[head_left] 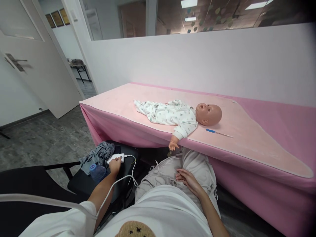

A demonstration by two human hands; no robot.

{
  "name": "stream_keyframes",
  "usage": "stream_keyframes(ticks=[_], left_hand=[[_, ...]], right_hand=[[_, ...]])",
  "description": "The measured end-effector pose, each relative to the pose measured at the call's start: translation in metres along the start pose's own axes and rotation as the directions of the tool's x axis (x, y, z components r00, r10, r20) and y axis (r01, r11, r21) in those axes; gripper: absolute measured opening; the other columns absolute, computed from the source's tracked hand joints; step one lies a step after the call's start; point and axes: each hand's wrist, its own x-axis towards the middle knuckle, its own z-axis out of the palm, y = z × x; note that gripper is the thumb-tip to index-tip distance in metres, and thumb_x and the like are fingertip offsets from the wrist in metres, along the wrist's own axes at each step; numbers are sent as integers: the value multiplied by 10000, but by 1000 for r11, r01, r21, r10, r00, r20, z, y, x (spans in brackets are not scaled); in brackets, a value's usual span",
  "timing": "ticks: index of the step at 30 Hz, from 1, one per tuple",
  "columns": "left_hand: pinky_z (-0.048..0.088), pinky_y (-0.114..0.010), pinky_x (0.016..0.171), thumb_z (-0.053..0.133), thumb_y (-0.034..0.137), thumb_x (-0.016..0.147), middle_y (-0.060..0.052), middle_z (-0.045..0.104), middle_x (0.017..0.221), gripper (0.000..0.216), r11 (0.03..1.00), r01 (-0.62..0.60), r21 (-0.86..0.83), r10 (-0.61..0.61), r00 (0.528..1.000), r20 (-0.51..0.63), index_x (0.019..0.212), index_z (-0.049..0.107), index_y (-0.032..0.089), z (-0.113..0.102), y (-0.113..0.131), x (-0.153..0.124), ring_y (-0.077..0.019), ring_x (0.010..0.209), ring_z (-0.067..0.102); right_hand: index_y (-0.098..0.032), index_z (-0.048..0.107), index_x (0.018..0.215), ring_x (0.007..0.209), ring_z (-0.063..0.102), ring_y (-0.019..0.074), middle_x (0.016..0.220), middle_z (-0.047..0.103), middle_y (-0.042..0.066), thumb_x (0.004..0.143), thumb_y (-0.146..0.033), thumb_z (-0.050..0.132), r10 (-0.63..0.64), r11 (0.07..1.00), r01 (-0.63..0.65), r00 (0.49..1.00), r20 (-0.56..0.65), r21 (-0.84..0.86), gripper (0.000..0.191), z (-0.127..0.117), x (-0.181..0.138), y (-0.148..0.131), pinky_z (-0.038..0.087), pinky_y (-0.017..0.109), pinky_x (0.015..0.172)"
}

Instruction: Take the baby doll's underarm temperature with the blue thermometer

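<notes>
Left hand [115, 167], fingers curled over and grasping a white device [120, 156] at the black chair [77, 181]; a white cable [134, 164] enters the device. Right hand [187, 177], released, fingers loosely extended, on the trousers [160, 171]. Doll [168, 113], lying on the pink-covered table [116, 98].

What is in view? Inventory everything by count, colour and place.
Draped table: one, pink, right
Mat: one, pale pink, on table
Doll: one, white suit, on mat
Slim stick: one, blue end, beside doll
Chair: one, black, lower left
Device: one, white, over chair
Cable: one, white, from device
Bottle: one, blue, on chair
Crumpled cloth: one, grey, on chair
Door: one, pale, left
Frames: three, dark, beyond door
Desk: one, dark, beyond door
Shirt: one, white, bottom
Trousers: one, beige, lower centre
Left hand: one, bare, gripping device
Right hand: one, bare, over trousers
</notes>
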Motion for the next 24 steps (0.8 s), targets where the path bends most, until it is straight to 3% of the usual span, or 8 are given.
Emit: stream_keyframes(ticks=[3, 8, 14, 24], left_hand=[[479, -388, 820, 483, 418, 891, -75, 583, 1065, 359, 993, 120, -10, -120, 992, -26, 1091, 558, 130, -6, 4, 4, -197, 950, 573], [451, -422, 841, 501, 515, 840, -119, 476, 1224, 509, 968, 252, -5, -251, 962, -104, 1190, 488, 146, -11, 17, 10, -251, 1074, 494], [463, -392, 748, 635, 615, 645, -183, 489, 1181, 677, 964, 266, -13, -266, 958, -109, 1119, 559, 137, -10, 26, 13, -347, 1082, 470], [465, -376, 780, 643, 562, 684, -160, 510, 1191, 588, 969, 246, 28, -245, 969, -35, 1075, 599, 125, -25, 17, 22, -304, 1063, 515]], right_hand=[[-191, 600, 865, 628, 649, 133, 718, 680, 24, 723, -259, 602, 2, 1000, -2, 1000, -7, -2, 157, -1, 0, 1, 500, 243, 658], [-190, 599, 869, 638, 650, 132, 723, 683, 23, 720, -255, 602, 4, 1000, -4, 1000, -3, 12, 163, -2, 1, 2, 495, 236, 664], [-185, 601, 860, 628, 649, 134, 715, 680, 24, 709, -269, 614, 6, 1000, -6, 1000, -10, 7, 174, -1, 1, 1, 497, 239, 660], [-188, 605, 862, 626, 648, 131, 718, 684, 24, 707, -273, 614, 2, 1000, -2, 1000, -13, 8, 177, -2, 2, 3, 490, 244, 666]])
